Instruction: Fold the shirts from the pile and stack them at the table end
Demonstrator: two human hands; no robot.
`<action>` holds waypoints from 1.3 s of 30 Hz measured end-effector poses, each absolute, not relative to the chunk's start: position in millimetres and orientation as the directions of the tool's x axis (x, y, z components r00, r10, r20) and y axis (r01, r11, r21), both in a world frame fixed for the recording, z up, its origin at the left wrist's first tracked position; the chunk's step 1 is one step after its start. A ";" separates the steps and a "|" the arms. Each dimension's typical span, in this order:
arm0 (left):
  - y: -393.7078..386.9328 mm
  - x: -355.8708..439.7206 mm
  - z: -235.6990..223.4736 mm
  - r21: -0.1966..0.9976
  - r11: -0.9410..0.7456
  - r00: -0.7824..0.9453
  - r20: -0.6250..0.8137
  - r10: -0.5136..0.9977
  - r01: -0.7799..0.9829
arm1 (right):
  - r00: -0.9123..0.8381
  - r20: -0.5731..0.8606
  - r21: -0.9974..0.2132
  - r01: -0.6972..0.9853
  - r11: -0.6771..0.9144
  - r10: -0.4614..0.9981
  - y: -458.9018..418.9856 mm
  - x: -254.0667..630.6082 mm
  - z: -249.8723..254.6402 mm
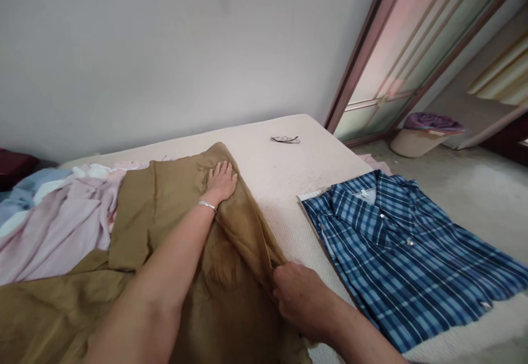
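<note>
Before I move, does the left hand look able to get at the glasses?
Probably yes: the left hand lies open on the brown cloth, and past the cloth's edge only bare pale covering leads to the glasses. The right hand grips the cloth nearer the wearer, out of the way.

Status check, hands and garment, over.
Left hand flat on brown garment; right hand gripping its edge. Plaid shirt lies alongside, apart from right hand.
</note>
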State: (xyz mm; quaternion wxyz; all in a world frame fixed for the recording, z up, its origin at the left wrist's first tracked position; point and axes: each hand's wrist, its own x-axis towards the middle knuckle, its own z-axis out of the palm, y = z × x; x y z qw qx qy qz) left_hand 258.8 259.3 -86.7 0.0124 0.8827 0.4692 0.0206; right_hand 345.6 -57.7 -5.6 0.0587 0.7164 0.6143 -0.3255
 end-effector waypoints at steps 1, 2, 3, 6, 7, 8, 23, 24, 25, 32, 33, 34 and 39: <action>259.6 260.2 -88.6 0.040 -0.550 0.550 0.004 0.835 0.834 | 0.025 -0.550 -0.312 0.921 -0.233 0.835 -57.7 345.7 -4.4; 260.5 261.1 -89.5 0.040 -0.542 0.543 -0.018 0.840 0.840 | 0.017 -0.561 -0.309 0.923 -0.228 0.828 -57.9 346.0 -3.4; 261.8 261.8 -89.5 0.040 -0.535 0.536 -0.034 0.843 0.844 | 0.007 -0.568 -0.307 0.926 -0.220 0.823 -58.2 346.6 -2.6; 266.5 264.4 -87.9 0.051 -0.513 0.515 -0.051 0.855 0.857 | -0.025 -0.566 -0.313 0.931 -0.187 0.824 -59.0 350.9 -0.6; 267.8 265.6 -87.7 0.056 -0.507 0.510 -0.047 0.859 0.860 | -0.029 -0.564 -0.315 0.931 -0.183 0.825 -58.9 353.2 0.6; 269.0 266.7 -87.9 0.060 -0.502 0.505 -0.041 0.862 0.863 | -0.033 -0.578 -0.315 0.931 -0.185 0.815 -58.4 356.0 2.3; 269.8 267.9 -90.4 0.081 -0.520 0.522 -0.009 0.853 0.851 | 0.017 -0.780 -0.254 0.905 -0.342 0.626 -52.3 395.3 14.9; 269.3 267.9 -89.9 0.083 -0.520 0.523 -0.010 0.852 0.850 | 0.067 -0.731 -0.212 0.924 -0.319 0.679 -51.9 394.6 15.9; 268.8 267.9 -89.6 0.084 -0.521 0.523 -0.010 0.852 0.850 | 0.100 -0.678 -0.191 0.933 -0.306 0.728 -51.8 394.3 16.3; 268.8 267.8 -90.7 0.077 -0.519 0.521 -0.002 0.854 0.851 | 0.079 -0.492 -0.357 0.890 -0.283 0.867 -56.9 395.2 9.7; 268.7 267.7 -90.6 0.080 -0.521 0.523 -0.004 0.852 0.850 | 0.033 -0.513 -0.382 0.886 -0.263 0.858 -57.2 393.7 9.0; 268.6 267.7 -90.4 0.083 -0.522 0.524 -0.003 0.851 0.849 | 0.000 -0.528 -0.394 0.886 -0.244 0.849 -57.0 391.6 8.6; 267.3 268.3 -88.1 0.077 -0.519 0.522 -0.013 0.853 0.851 | -0.023 -0.562 -0.309 0.933 -0.184 0.827 -50.1 377.3 7.8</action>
